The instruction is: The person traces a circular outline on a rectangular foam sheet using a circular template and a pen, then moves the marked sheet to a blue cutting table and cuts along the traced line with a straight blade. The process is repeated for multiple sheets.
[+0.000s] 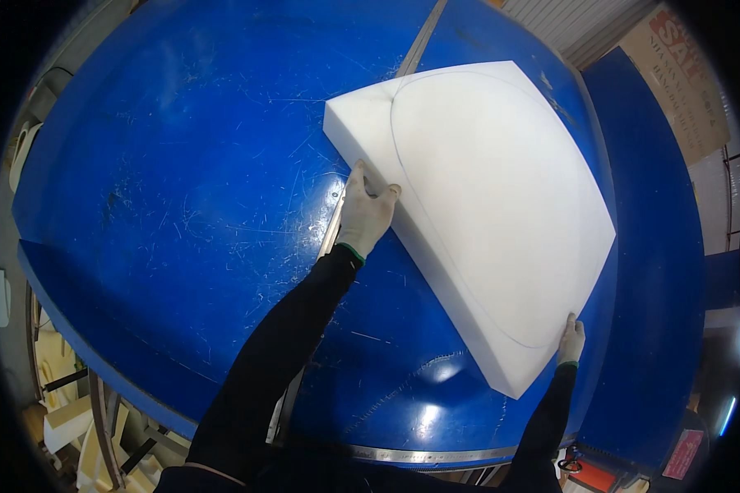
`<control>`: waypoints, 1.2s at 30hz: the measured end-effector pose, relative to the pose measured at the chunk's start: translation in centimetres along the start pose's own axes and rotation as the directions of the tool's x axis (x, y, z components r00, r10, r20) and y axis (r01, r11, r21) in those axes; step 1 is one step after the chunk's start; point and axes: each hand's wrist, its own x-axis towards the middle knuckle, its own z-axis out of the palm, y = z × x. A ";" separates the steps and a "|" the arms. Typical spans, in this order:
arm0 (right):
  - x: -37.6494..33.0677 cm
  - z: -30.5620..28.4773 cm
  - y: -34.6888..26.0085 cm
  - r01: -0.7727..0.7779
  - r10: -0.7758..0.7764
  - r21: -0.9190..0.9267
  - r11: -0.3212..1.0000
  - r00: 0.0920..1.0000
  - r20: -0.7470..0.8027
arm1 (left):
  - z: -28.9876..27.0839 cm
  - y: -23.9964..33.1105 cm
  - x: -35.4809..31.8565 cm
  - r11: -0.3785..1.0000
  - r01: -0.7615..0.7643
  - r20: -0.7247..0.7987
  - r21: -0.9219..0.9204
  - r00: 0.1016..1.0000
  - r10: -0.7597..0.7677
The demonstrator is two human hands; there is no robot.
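A large white foam block (493, 197) lies on a blue table, turned at an angle. On its top face runs a thin drawn curve, like a rounded outline. My left hand (367, 212), in a pale glove with a green cuff, grips the block's long left side, its thumb at the top edge and other fingers against the side face. On the block's lower right edge, my right hand (571, 341) is gloved the same way and holds on there, with part of its fingers hidden by the foam.
The scratched blue table (181, 164) has a narrow metal strip (422, 39) crossing it, partly under the block. Foam offcuts (70, 423) lie below at the lower left. A printed cardboard sheet (674, 86) stands at the upper right. An orange-red object (592, 475) sits near the front right edge.
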 end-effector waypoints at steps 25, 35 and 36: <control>-15.8 0.0 -0.2 -0.180 0.166 0.185 0.966 0.982 0.092 | -2.7 -0.1 1.2 0.984 0.144 -0.010 -0.103 0.989 -0.146; -7.1 -1.1 2.6 -0.292 0.273 0.262 0.920 0.956 0.104 | -1.6 -0.2 -4.9 0.991 0.069 0.199 0.111 0.976 -0.091; -6.1 -0.3 2.1 -0.327 0.297 0.298 0.897 0.944 0.141 | -1.4 -1.2 -4.2 0.991 0.076 0.139 0.114 0.986 -0.092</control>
